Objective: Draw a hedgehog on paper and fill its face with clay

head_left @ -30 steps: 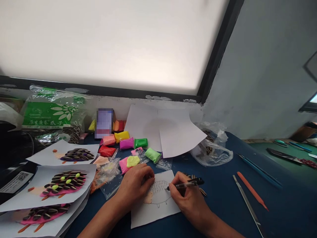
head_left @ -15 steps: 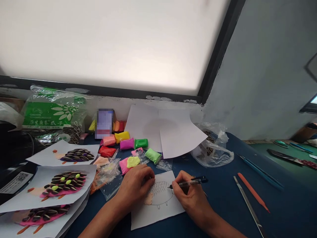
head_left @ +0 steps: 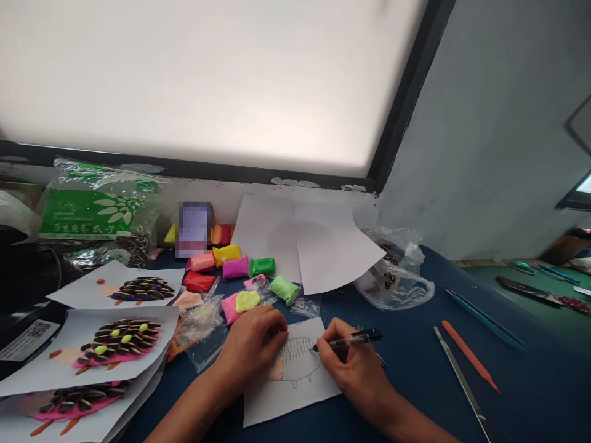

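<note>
A small white sheet of paper (head_left: 277,409) lies on the dark blue table, bearing a line drawing of a hedgehog (head_left: 300,363) with short spines and little feet. Peach-coloured clay covers the head end of the drawing. My left hand (head_left: 256,338) rests on the sheet's left side with bent fingers, holding it down; its fingertips are partly hidden. Pinched in my right hand (head_left: 355,366) is a black pen (head_left: 357,338), its tip at the right part of the spines. Just beyond my left hand, a yellow clay lump (head_left: 248,301) sits on a pink clay packet (head_left: 229,307).
Finished hedgehog pictures with sunflower seeds (head_left: 122,344) are stacked at left. Behind are colourful clay packets (head_left: 235,267), a green seed bag (head_left: 92,212), blank sheets (head_left: 337,246) and a clear plastic bag (head_left: 401,295). Tweezers (head_left: 487,320), an orange tool (head_left: 471,357) and a metal tool (head_left: 462,381) lie right.
The pen tip has shifted slightly left over the drawing, and my right hand with it. My left hand stays in place on the paper.
</note>
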Demonstrator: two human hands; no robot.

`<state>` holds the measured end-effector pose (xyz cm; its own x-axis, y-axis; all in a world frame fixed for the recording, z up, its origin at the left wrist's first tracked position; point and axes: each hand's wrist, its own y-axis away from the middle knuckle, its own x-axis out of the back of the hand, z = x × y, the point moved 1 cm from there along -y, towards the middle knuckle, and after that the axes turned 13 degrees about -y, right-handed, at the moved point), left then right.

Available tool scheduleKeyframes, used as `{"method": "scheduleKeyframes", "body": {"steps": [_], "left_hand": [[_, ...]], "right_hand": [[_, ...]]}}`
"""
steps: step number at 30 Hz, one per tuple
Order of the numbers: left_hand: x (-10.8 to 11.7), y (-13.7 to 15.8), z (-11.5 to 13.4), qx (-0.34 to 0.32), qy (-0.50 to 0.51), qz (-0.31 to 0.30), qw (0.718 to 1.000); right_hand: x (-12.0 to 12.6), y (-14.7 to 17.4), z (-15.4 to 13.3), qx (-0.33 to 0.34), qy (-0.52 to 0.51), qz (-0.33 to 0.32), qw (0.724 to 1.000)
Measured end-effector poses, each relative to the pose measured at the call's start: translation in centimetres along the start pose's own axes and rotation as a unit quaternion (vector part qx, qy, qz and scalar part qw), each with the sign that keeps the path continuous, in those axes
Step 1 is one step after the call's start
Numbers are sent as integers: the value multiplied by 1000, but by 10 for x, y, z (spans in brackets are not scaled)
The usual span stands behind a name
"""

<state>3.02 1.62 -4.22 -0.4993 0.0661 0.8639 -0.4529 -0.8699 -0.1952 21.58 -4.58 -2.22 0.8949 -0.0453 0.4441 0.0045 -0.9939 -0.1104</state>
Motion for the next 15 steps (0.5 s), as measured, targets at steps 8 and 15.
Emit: {"method": "scheduleKeyframes", "body": {"steps": [8, 15], "left_hand": [[-1, 0, 0, -4, -8, 2, 1000], [1, -1, 1, 1, -6, -8, 1000]], "right_hand": [[-1, -1, 1, 2, 2, -1, 1000], [0, 0, -1, 3, -2, -1, 1000]]}}
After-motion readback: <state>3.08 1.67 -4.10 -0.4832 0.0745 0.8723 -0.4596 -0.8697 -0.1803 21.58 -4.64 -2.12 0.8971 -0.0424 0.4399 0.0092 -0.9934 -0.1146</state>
